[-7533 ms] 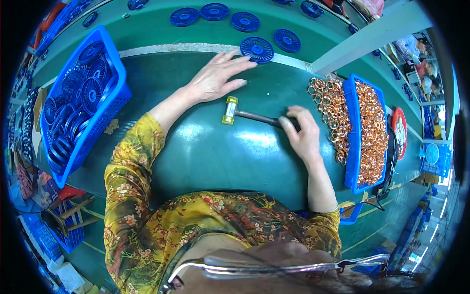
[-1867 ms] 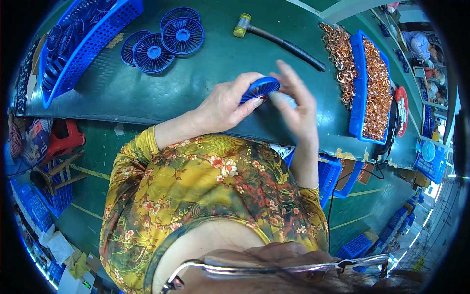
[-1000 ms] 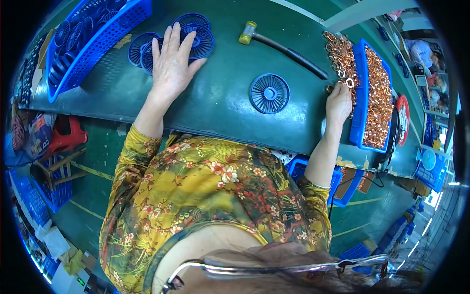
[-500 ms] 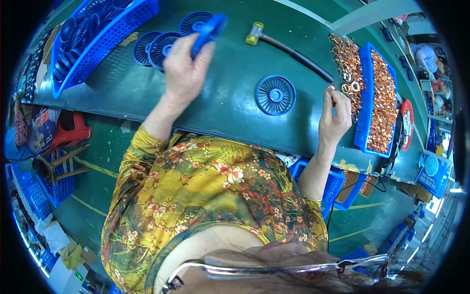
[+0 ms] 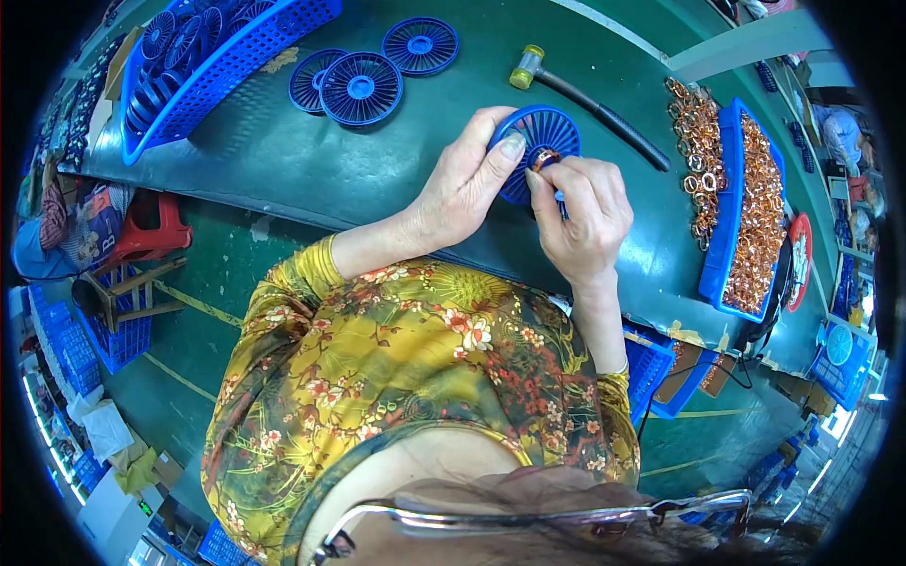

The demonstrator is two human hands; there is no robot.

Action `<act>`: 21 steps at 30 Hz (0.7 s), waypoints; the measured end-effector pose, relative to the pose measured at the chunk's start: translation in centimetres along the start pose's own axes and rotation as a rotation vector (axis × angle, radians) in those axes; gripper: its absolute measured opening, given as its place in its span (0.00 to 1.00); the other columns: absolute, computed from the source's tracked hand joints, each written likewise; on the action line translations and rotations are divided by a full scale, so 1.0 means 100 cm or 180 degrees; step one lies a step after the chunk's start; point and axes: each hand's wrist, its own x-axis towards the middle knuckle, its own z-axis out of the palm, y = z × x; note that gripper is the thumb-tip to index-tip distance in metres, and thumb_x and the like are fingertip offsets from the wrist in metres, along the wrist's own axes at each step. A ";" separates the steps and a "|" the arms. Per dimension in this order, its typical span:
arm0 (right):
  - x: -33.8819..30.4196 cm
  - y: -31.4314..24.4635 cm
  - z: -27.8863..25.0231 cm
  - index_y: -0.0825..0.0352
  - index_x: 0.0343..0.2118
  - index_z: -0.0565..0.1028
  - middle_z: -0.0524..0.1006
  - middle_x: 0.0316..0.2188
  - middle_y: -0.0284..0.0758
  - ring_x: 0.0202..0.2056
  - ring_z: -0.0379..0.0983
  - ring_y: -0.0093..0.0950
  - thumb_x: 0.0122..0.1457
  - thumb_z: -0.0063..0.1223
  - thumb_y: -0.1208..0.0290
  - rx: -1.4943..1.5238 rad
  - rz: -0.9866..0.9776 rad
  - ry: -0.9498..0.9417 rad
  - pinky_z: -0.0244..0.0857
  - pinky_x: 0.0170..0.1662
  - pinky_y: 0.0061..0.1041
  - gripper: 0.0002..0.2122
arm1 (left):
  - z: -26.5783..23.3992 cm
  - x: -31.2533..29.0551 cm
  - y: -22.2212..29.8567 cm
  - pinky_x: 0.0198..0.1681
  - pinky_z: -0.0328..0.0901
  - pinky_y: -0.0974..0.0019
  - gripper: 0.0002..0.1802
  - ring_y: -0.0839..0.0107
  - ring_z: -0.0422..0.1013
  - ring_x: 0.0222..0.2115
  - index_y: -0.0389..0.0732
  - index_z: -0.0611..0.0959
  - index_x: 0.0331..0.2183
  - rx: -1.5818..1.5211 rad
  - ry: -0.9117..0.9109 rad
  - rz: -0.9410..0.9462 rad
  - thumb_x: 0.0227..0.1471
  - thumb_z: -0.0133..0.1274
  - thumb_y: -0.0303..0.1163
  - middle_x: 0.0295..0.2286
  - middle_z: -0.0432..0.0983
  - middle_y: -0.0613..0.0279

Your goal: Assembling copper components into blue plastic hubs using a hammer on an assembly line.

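Note:
A round blue plastic wheel with thin radial spokes (image 5: 557,128) is tilted up over the bench. My left hand (image 5: 469,181) grips its left rim, thumb on the face. Pinched in the fingers of my right hand (image 5: 587,215) is a copper-coloured ring (image 5: 545,158), against the middle of the wheel. Whether the ring sits around the hub cannot be made out behind my fingertips. Just past the wheel lies a mallet (image 5: 596,109) with yellow heads and a black handle. Further left, similar wheels lie flat: one in front (image 5: 360,88), another behind it (image 5: 421,45) and a third partly covered (image 5: 307,83).
A blue basket (image 5: 222,80) full of wheels stands at the far left. On the right a blue tray (image 5: 724,212) holds copper-coloured rings, with a loose heap of rings (image 5: 696,132) beside it. The green bench's front edge (image 5: 283,215) runs close to my body.
My left hand has come right, from near the flat wheels to the bench middle. My right hand has moved left from the loose rings; both hands now meet at one wheel.

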 end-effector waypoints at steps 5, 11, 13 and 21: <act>0.004 -0.004 0.000 0.64 0.27 0.73 0.73 0.28 0.34 0.29 0.70 0.33 0.45 0.61 0.77 0.0010 0.0224 -0.0565 0.64 0.33 0.31 0.08 | -0.005 -0.004 -0.002 0.38 0.66 0.71 0.16 0.76 0.69 0.33 0.35 0.68 0.48 0.0670 -0.0074 -0.0101 0.62 0.42 0.34 0.33 0.73 0.60; -0.004 -0.003 0.003 0.64 0.30 0.72 0.73 0.31 0.36 0.33 0.69 0.35 0.47 0.60 0.75 0.0080 0.0379 -0.1125 0.62 0.38 0.33 0.08 | -0.006 -0.004 -0.002 0.37 0.69 0.62 0.17 0.61 0.75 0.34 0.35 0.66 0.47 0.0915 -0.0175 -0.0131 0.62 0.42 0.35 0.33 0.76 0.49; -0.009 -0.007 0.010 0.65 0.32 0.72 0.73 0.32 0.36 0.35 0.70 0.36 0.48 0.61 0.73 -0.0087 0.0480 -0.0213 0.62 0.40 0.34 0.10 | -0.007 0.001 0.001 0.37 0.69 0.63 0.17 0.63 0.75 0.33 0.35 0.66 0.48 0.0744 -0.0197 -0.0033 0.62 0.42 0.36 0.32 0.76 0.50; 0.001 -0.006 -0.030 0.56 0.41 0.80 0.76 0.48 0.24 0.60 0.60 0.36 0.45 0.64 0.61 0.0165 0.0087 -0.1130 0.47 0.61 0.44 0.18 | -0.026 -0.001 0.017 0.47 0.64 0.71 0.31 0.76 0.67 0.43 0.32 0.66 0.51 -0.0501 -0.1409 -0.1145 0.55 0.55 0.43 0.41 0.70 0.59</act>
